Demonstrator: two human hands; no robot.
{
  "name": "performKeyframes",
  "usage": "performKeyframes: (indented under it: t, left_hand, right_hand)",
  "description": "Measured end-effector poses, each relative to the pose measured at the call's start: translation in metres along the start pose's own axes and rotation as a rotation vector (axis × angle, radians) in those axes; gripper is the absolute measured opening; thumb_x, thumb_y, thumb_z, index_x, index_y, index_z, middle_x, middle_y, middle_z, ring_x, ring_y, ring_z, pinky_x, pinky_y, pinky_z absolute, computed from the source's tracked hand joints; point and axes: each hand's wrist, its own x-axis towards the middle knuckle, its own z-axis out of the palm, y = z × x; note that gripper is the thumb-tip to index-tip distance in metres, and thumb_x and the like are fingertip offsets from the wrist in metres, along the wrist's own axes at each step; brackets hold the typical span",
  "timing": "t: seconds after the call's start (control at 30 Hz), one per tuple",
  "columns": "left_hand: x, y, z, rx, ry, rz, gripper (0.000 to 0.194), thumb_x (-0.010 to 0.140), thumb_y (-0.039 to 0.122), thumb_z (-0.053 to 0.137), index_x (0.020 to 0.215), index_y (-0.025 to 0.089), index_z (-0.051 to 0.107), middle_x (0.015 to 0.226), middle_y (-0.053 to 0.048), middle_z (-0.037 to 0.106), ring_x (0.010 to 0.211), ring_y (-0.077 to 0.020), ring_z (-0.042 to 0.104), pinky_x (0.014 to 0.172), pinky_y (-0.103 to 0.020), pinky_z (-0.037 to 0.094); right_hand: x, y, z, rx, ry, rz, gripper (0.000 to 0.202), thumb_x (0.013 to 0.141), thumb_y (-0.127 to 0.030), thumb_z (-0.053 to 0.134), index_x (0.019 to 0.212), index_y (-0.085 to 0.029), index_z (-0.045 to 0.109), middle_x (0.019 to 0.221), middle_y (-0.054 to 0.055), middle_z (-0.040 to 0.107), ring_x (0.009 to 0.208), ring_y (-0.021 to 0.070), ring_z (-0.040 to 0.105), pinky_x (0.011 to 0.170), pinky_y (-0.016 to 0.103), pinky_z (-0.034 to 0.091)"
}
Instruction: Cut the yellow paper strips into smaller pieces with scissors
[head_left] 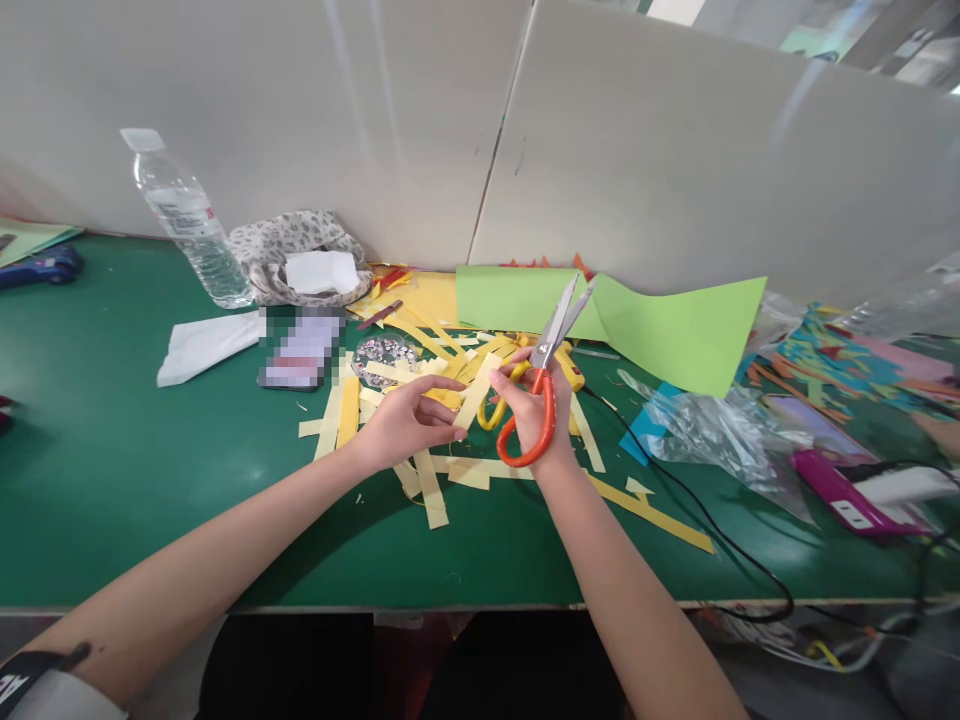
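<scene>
Right hand (529, 405) gripping orange-handled scissors (541, 372) (blades parted, pointing up), left hand (409, 420) pinching a yellow paper strip (477, 392), hovering over the strip-littered green table (112, 470).

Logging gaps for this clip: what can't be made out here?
Head view only:
- Flat thing beside the water bottle: pixelated.
- Yellow strip between the left hand and right hand: partly covered by fingers.
- Scissors handle loops: partly hidden by right hand.
- Right-edge clutter: distorted, cropped.

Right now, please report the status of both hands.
Right hand grips orange-handled metal scissors, blades slightly open. Left hand pinches yellow paper strip. Cut strips litter table.
</scene>
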Motion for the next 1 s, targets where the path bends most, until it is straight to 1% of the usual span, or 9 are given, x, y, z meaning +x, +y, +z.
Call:
performKeyframes:
  t: [0.23, 0.4, 0.57, 0.7, 0.83, 0.9, 1.0]
  left_hand:
    - [0.0007, -0.0024, 0.0001, -0.003, -0.021, -0.005, 0.049, 0.062, 0.020, 0.075, 0.107, 0.018, 0.054, 0.073, -0.001, 0.065, 0.074, -0.0172, 0.067, 0.071, -0.032, 0.054]
    - [0.0007, -0.0030, -0.0008, 0.002, -0.055, -0.005, 0.047, 0.062, 0.021, 0.074, 0.104, 0.019, 0.054, 0.074, 0.001, 0.062, 0.069, -0.0139, 0.065, 0.068, -0.029, 0.053]
    - [0.0020, -0.0061, -0.0018, -0.036, -0.074, 0.012, 0.048, 0.061, 0.020, 0.076, 0.102, 0.019, 0.051, 0.074, 0.002, 0.059, 0.058, -0.0088, 0.059, 0.060, -0.025, 0.050]
    - [0.0025, -0.0073, -0.0015, -0.063, -0.083, -0.032, 0.048, 0.061, 0.019, 0.076, 0.102, 0.019, 0.051, 0.073, 0.003, 0.058, 0.064, -0.0105, 0.062, 0.064, -0.026, 0.050]
    - [0.0018, -0.0034, -0.0004, -0.100, -0.100, -0.042, 0.043, 0.064, 0.016, 0.072, 0.101, 0.019, 0.052, 0.073, 0.002, 0.060, 0.069, -0.0124, 0.064, 0.066, -0.027, 0.050]
    - [0.0016, -0.0006, -0.0003, -0.095, -0.085, -0.040, 0.039, 0.065, 0.018, 0.072, 0.099, 0.018, 0.053, 0.074, 0.001, 0.062, 0.070, -0.0130, 0.064, 0.068, -0.028, 0.051]
    - [0.0023, 0.0020, -0.0010, -0.042, -0.004, -0.029, 0.036, 0.064, 0.023, 0.074, 0.096, 0.018, 0.058, 0.077, -0.002, 0.064, 0.073, -0.0138, 0.064, 0.071, -0.029, 0.052]
  right_hand:
    - [0.0002, 0.0032, -0.0002, 0.011, 0.007, -0.006, 0.028, 0.066, -0.024, 0.069, 0.083, -0.024, 0.047, 0.073, -0.004, 0.053, 0.064, 0.0116, 0.056, 0.058, 0.029, 0.052]
    - [0.0007, 0.0044, -0.0009, 0.012, 0.007, -0.010, 0.028, 0.067, -0.025, 0.069, 0.084, -0.025, 0.048, 0.071, -0.004, 0.054, 0.064, 0.0124, 0.056, 0.057, 0.030, 0.052]
    - [-0.0006, 0.0024, 0.0002, 0.014, 0.010, -0.017, 0.027, 0.066, -0.023, 0.069, 0.083, -0.025, 0.047, 0.069, -0.005, 0.053, 0.063, 0.0122, 0.056, 0.055, 0.029, 0.051]
    - [-0.0011, 0.0015, 0.0002, 0.000, -0.005, -0.019, 0.026, 0.067, -0.022, 0.067, 0.083, -0.025, 0.047, 0.070, -0.005, 0.053, 0.063, 0.0120, 0.056, 0.054, 0.028, 0.051]
    - [-0.0002, 0.0017, -0.0007, 0.028, -0.009, -0.013, 0.027, 0.066, -0.023, 0.068, 0.083, -0.025, 0.047, 0.072, -0.004, 0.053, 0.065, 0.0119, 0.056, 0.054, 0.028, 0.051]
    - [-0.0004, 0.0011, -0.0010, 0.036, -0.035, -0.007, 0.028, 0.065, -0.023, 0.068, 0.083, -0.025, 0.047, 0.072, -0.004, 0.053, 0.064, 0.0117, 0.056, 0.054, 0.027, 0.051]
    - [-0.0026, -0.0009, 0.0002, 0.034, -0.107, -0.010, 0.028, 0.066, -0.024, 0.069, 0.083, -0.025, 0.047, 0.069, -0.005, 0.053, 0.062, 0.0112, 0.055, 0.054, 0.027, 0.051]
